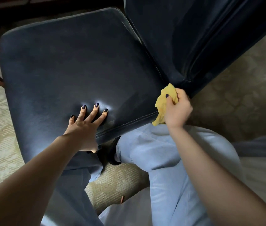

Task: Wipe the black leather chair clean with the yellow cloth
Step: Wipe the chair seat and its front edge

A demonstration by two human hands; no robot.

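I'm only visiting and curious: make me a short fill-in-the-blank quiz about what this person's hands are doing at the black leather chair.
1. The right hand grips a crumpled cloth whose colour is ____.
2. The left hand lies with spread fingers on the ____ of the black leather chair.
3. The person's trousers are light ____.

Missing words: yellow; seat; blue.
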